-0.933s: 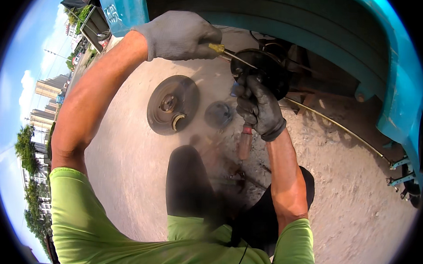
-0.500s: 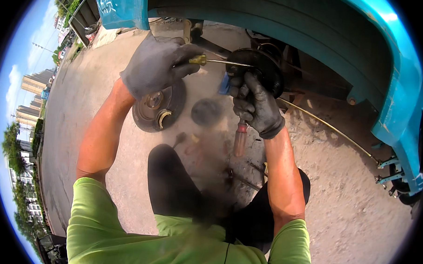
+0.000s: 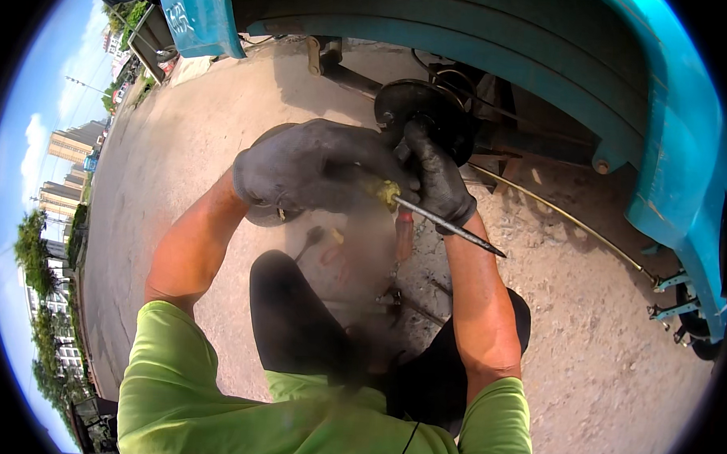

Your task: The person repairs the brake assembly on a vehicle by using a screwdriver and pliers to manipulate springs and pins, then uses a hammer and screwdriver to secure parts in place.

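Note:
A yellow-handled screwdriver [image 3: 387,193] is in my gloved left hand [image 3: 321,165], fingers closed round its handle. Its dark shaft points down to the right, passing above my right wrist. My gloved right hand [image 3: 444,178] is at the black round wheel plate [image 3: 404,104] under the blue vehicle body. From beneath that hand a red-handled screwdriver [image 3: 404,236] hangs handle down; its upper part is hidden by my hands. Both hands are close together, the left partly covering the right one's fingers.
A round brake drum [image 3: 266,216] lies on the ground, mostly behind my left hand. Blue bodywork [image 3: 545,69] arches over the wheel plate. A thin rod [image 3: 564,216] runs right toward brackets. Tools [image 3: 421,311] lie between my knees, partly blurred.
My left hand has moved right and down toward my right hand. Its screwdriver, earlier with the tip at the wheel plate, now points down to the right, away from the plate.

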A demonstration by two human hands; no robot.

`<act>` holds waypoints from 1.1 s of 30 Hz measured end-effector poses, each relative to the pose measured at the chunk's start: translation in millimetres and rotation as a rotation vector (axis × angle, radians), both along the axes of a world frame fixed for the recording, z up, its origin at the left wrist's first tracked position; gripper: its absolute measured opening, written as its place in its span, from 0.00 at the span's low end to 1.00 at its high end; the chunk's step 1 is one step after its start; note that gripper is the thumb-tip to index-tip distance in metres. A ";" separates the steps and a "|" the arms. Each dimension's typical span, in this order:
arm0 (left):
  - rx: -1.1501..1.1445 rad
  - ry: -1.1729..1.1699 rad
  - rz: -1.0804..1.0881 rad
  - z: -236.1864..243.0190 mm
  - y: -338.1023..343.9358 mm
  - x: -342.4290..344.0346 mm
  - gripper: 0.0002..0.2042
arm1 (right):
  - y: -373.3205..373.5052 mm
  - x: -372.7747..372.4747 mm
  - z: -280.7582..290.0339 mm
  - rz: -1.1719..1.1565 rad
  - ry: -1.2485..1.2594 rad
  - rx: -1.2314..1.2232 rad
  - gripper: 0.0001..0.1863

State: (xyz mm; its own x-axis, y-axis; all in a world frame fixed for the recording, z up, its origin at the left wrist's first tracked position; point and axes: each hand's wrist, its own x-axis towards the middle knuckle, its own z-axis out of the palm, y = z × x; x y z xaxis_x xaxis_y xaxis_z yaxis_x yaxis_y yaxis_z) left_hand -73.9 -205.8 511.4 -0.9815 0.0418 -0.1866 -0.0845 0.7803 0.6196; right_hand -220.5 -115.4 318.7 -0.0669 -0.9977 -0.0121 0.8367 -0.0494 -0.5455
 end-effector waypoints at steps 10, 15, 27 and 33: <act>-0.031 -0.146 0.218 -262.3 38.7 142.9 0.17 | -3.9 8.1 1.6 0.053 -0.030 -0.091 0.24; 0.076 0.185 0.815 -111.0 32.9 70.9 0.19 | 7.8 16.0 8.9 0.008 -0.381 0.134 0.23; -0.714 -0.143 0.539 -56.9 39.6 -55.7 0.21 | 34.4 6.8 -38.3 0.114 0.267 0.325 0.17; -0.573 -0.083 0.544 -68.9 23.0 -54.0 0.22 | 38.8 -14.5 -67.7 0.024 0.246 0.298 0.20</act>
